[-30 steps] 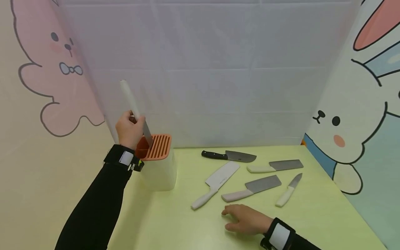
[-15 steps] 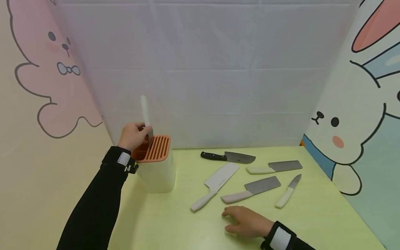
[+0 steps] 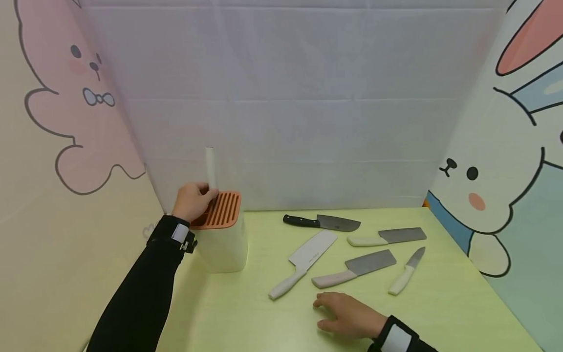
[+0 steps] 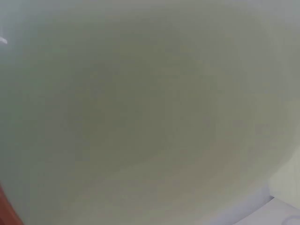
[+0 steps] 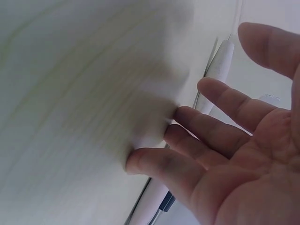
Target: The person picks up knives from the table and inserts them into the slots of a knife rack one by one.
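My left hand (image 3: pixel 192 201) pinches a white-handled knife (image 3: pixel 211 167) that stands upright in the knife block (image 3: pixel 226 249). Its blade is hidden by the hand and the slotted orange top (image 3: pixel 227 209). A blurred pale surface fills most of the left wrist view, so no fingers show there. My right hand (image 3: pixel 349 315) rests on the table with its fingers relaxed and spread, holding nothing. Just beyond it lies a cleaver with a pinkish handle (image 3: pixel 335 279). In the right wrist view the fingertips (image 5: pixel 138 161) touch the tabletop.
On the yellow-green table (image 3: pixel 246 318) lie a white cleaver (image 3: pixel 303 264), a black-handled knife (image 3: pixel 321 221), a cream-handled cleaver (image 3: pixel 387 237) and a small paring knife (image 3: pixel 406 271). A pale sheet (image 3: pixel 290 107) hangs along the back edge.
My left hand has moved right and down, bringing the knife from a leftward tilt to upright and lower in the block. The right hand has stayed put.
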A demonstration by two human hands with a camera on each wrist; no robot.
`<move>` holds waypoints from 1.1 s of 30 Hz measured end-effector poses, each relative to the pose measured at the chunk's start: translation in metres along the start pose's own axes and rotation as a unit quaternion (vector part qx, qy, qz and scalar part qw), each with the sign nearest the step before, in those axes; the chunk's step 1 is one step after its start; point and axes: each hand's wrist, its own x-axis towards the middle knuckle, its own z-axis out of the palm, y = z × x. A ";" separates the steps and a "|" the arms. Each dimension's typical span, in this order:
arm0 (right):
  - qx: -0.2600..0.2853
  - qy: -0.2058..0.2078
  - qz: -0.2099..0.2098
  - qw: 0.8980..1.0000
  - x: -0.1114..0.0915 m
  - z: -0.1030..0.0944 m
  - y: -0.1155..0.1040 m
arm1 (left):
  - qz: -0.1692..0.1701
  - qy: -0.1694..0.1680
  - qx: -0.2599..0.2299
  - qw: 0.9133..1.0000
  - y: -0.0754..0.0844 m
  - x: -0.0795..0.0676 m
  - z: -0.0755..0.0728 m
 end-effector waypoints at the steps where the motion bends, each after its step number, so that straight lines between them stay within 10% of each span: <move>1: -0.001 0.000 0.000 1.000 0.000 0.000 0.000 | -0.002 -0.001 -0.001 1.000 0.000 -0.001 0.001; 33: -0.015 0.024 -0.001 1.000 -0.002 0.003 0.001 | -0.005 -0.004 0.036 0.999 0.014 -0.014 0.019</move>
